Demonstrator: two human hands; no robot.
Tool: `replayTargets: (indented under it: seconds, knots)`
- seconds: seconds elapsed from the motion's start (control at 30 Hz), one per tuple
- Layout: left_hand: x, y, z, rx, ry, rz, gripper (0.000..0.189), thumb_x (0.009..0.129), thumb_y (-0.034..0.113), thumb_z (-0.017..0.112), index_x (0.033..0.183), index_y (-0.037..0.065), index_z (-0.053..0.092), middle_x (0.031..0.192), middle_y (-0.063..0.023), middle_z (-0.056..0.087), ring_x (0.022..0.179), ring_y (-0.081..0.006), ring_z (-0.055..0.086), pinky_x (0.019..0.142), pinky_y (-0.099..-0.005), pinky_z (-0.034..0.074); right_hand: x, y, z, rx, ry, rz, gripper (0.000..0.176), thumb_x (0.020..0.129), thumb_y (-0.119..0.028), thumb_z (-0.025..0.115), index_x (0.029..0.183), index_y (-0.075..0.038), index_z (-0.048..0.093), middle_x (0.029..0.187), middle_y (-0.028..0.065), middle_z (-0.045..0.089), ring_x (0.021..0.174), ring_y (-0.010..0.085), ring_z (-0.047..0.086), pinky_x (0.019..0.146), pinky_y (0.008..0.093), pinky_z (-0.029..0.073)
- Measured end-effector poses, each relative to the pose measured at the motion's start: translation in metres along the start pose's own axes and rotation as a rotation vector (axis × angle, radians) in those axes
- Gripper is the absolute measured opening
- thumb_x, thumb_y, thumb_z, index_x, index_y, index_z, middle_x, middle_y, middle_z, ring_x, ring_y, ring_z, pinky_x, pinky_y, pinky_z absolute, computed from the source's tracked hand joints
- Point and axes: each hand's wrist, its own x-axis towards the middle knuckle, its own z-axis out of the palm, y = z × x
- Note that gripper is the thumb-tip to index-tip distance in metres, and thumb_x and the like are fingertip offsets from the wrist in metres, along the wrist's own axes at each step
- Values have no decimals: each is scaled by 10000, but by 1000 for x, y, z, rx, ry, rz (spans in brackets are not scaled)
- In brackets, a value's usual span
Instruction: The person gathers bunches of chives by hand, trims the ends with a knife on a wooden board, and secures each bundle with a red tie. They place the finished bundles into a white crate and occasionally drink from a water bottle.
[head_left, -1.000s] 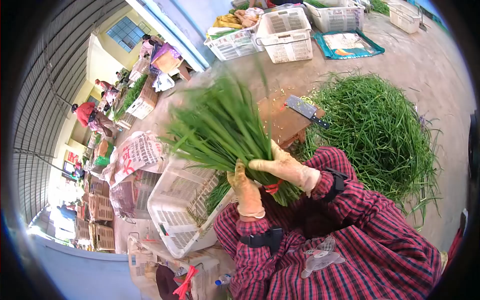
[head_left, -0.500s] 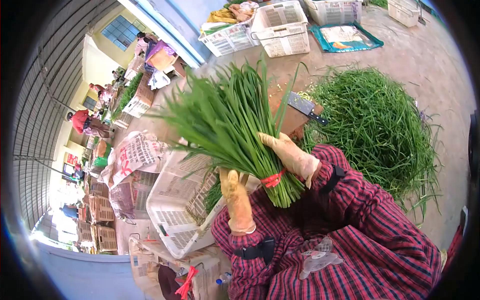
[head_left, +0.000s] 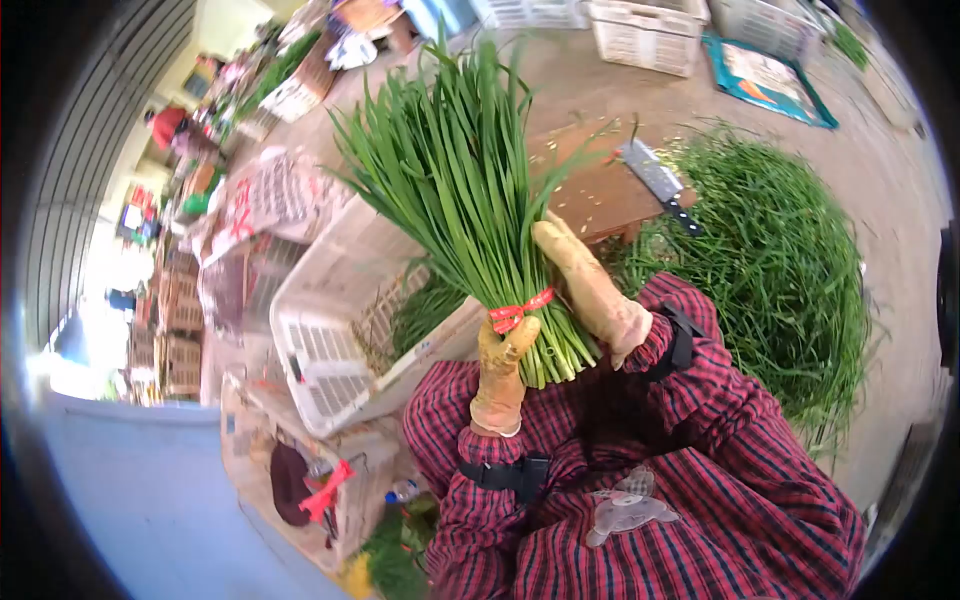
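Observation:
A bunch of garlic chives (head_left: 465, 190), bound by a red tie (head_left: 521, 311) near its cut ends, stands tilted in front of me with its leaves fanned up and left. My left hand (head_left: 505, 370), in a yellowish glove, is closed round the stems at the tie, thumb in front. Along the right side of the stems lies my right hand (head_left: 592, 282), gloved too, pressed against the bunch; its fingertips are partly hidden behind it. Beyond the hands, a cleaver (head_left: 655, 175) rests on a brown wooden board (head_left: 600, 195).
A large heap of loose chives (head_left: 760, 290) covers the floor to my right. At left stands a white plastic crate (head_left: 325, 385) with some greens inside. More white crates (head_left: 650, 35) and a teal bag (head_left: 770, 85) are at the back. A person in red (head_left: 170, 128) is far left.
My left hand has moved from beside the bunch to close round its stems at the tie. The bunch has swung more upright and shifted slightly left. The view has turned.

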Motion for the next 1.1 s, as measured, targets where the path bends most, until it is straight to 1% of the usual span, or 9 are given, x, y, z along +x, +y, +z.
replayTargets:
  seconds: [0.13, 0.33, 0.57, 0.6, 0.7, 0.77, 0.93, 1.07, 1.1]
  knots:
    - [-29, 43, -17, -528, -42, 77, 691, 889, 352, 755, 1436, 14, 502, 1227, -150, 675, 1071, -283, 693, 921, -444, 593, 22, 68, -37, -291, -98, -10, 712, 1059, -453, 537, 1610, -67, 304, 1584, 111, 410, 1373, 287, 474, 1106, 431, 408]
    - [-167, 88, -144, -833, -191, 425, 782, 998, 535, 580, 1554, 25, 374, 1504, -215, 501, 1256, -390, 584, 1039, -566, 518, 9, 77, -3, -248, -162, 41, 496, 1077, -402, 528, 1500, -144, 520, 1383, -2, 546, 1183, 185, 571, 969, 328, 474]
    - [-497, 79, -221, -137, 1090, 816, 649, 1051, 497, 508, 1521, 57, 429, 1475, -153, 538, 1330, -326, 535, 1142, -536, 422, 1, 87, -7, -638, -75, 91, 506, 1106, -331, 444, 1557, -100, 438, 1501, 115, 510, 1258, 236, 580, 1034, 350, 508]
    - [-541, 70, -216, -139, 1128, 829, 649, 1051, 497, 508, 1521, 57, 429, 1475, -153, 538, 1330, -326, 535, 1142, -536, 422, 0, 92, -7, -592, -69, 103, 489, 1098, -348, 467, 1527, -113, 477, 1460, 89, 553, 1180, 218, 598, 915, 320, 517]
    - [-627, 46, -180, 156, 1576, 701, 624, 1040, 497, 537, 1494, 74, 462, 1428, -135, 578, 1246, -299, 602, 1059, -499, 514, 25, 100, -32, -576, -129, 124, 482, 1096, -352, 471, 1505, -98, 501, 1436, 81, 586, 1140, 221, 620, 820, 318, 543]
    - [-660, 29, -157, 156, 1719, 598, 589, 1027, 488, 571, 1453, 87, 505, 1363, -118, 616, 1171, -285, 640, 951, -458, 580, 46, 106, -47, -627, -213, 135, 521, 1108, -347, 434, 1550, -70, 440, 1518, 125, 513, 1305, 253, 558, 1088, 370, 456]
    - [-693, -49, -125, -82, 2137, 198, 493, 1003, 490, 614, 1359, 148, 593, 1216, -79, 684, 1033, -241, 694, 905, -436, 586, 78, 133, -74, -827, -129, 169, 481, 1077, -295, 541, 1488, -49, 499, 1433, 111, 579, 1158, 213, 635, 949, 327, 504]
    - [-713, -171, -151, -366, 1839, 109, 399, 995, 379, 657, 1328, 159, 637, 1084, -5, 694, 970, -192, 675, 829, -376, 577, 78, 142, -74, -902, -119, 256, 486, 1075, -314, 547, 1492, -68, 501, 1362, 92, 619, 1149, 196, 638, 936, 312, 498]
    - [-712, -204, -167, 194, 1878, -79, 382, 989, 321, 658, 1335, 161, 643, 1054, -22, 714, 929, -212, 690, 809, -377, 579, 80, 145, -74, -909, -126, 260, 486, 1075, -314, 547, 1492, -68, 501, 1362, 92, 619, 1149, 196, 638, 936, 312, 498]
